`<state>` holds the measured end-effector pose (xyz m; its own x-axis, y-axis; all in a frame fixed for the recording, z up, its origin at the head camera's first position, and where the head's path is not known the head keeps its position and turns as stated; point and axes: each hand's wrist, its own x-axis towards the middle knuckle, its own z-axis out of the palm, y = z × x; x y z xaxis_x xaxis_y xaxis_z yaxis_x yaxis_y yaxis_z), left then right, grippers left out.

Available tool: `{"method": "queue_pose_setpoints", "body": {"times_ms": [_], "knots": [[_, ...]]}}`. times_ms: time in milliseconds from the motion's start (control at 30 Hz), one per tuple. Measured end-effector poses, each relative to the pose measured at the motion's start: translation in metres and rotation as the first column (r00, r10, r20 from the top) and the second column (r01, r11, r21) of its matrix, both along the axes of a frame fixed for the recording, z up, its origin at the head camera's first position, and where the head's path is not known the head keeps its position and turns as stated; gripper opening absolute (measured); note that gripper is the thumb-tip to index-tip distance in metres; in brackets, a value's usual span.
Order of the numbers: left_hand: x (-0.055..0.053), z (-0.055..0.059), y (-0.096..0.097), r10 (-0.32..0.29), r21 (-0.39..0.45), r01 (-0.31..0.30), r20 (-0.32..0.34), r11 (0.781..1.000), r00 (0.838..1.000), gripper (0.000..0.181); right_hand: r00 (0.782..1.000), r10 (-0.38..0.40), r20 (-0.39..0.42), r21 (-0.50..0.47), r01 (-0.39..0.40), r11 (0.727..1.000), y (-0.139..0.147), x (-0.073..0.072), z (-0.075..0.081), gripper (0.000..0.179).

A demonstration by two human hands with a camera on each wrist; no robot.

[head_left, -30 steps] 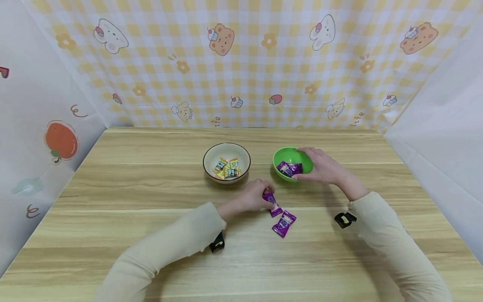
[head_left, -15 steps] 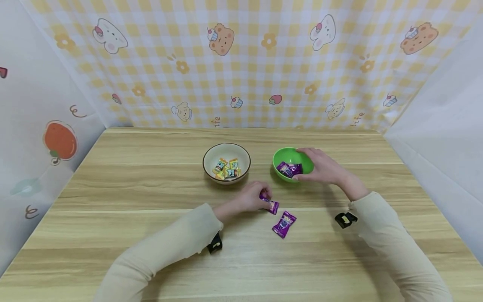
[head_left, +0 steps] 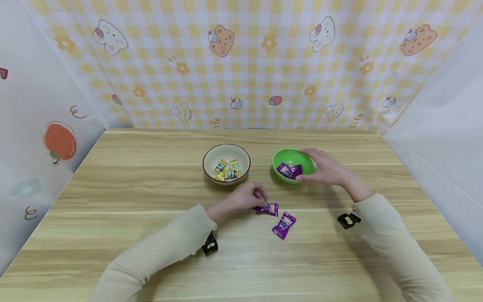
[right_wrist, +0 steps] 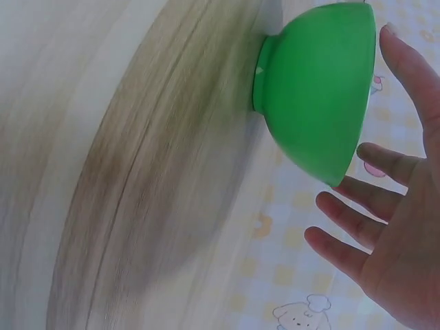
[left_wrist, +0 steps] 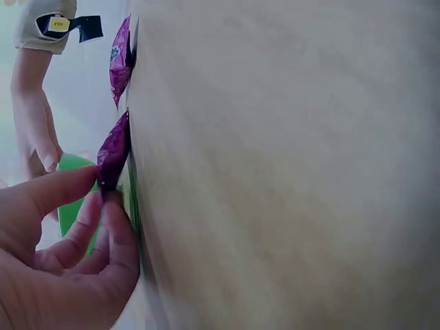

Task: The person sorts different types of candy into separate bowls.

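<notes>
My left hand [head_left: 245, 197] pinches one end of a purple wrapped candy [head_left: 268, 209] between thumb and fingers, low over the table. The left wrist view shows the thumb at the tip of this candy [left_wrist: 113, 152], with the fingers curled below. A second purple candy [head_left: 284, 225] lies on the wood nearby. My right hand [head_left: 326, 168] is spread beside the rim of the green bowl [head_left: 279, 157], which holds several purple candies [head_left: 289, 170]. In the right wrist view its fingers [right_wrist: 344, 218] are loosely extended and the bowl stands upright.
A cream bowl [head_left: 226, 147] with a dark rim stands left of the green one, holding several yellow candies [head_left: 227, 170]. The wooden table [head_left: 132, 176] ends at a yellow checked cloth [head_left: 241, 63]; white cloth hangs at both sides.
My left hand has drawn to the left with the purple candy, which has turned flatter across the view. The right hand has shifted slightly right at the green bowl's rim.
</notes>
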<state>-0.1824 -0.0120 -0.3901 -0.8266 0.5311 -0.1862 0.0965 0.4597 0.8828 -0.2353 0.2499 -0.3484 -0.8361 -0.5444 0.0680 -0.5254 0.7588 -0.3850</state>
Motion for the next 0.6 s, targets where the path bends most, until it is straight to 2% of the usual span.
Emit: {"method": "queue_pose_setpoints", "body": {"times_ms": [67,133,233,333,533,600], "knots": [[0.002,0.002,0.0,-0.043,-0.053,0.04,-0.059,0.998,0.997,0.018,1.0,-0.001,0.006,0.005,0.001,1.0,0.002,0.0,0.0,0.085],[0.004,0.003,0.002,-0.114,-0.123,0.096,-0.142,0.988,0.983,0.023,1.0,-0.001,0.012,0.013,0.001,1.0,0.004,0.0,0.0,0.085],[0.008,0.005,0.005,-0.216,-0.247,0.148,-0.275,0.958,0.937,0.032,1.0,0.0,0.019,0.016,-0.001,1.0,0.006,0.0,0.0,0.085],[0.01,0.005,0.008,-0.265,-0.323,0.156,-0.328,0.933,0.907,0.033,1.0,0.001,0.016,0.017,-0.002,1.0,0.007,0.0,-0.001,0.086],[0.012,0.006,0.01,-0.261,-0.352,0.135,-0.338,0.926,0.904,0.026,1.0,0.008,0.018,0.021,-0.008,1.0,0.009,0.001,-0.001,0.088],[0.012,0.006,0.01,-0.246,-0.339,0.132,-0.321,0.932,0.915,0.023,1.0,0.012,0.021,0.022,-0.013,1.0,0.01,0.001,-0.001,0.088]]}}
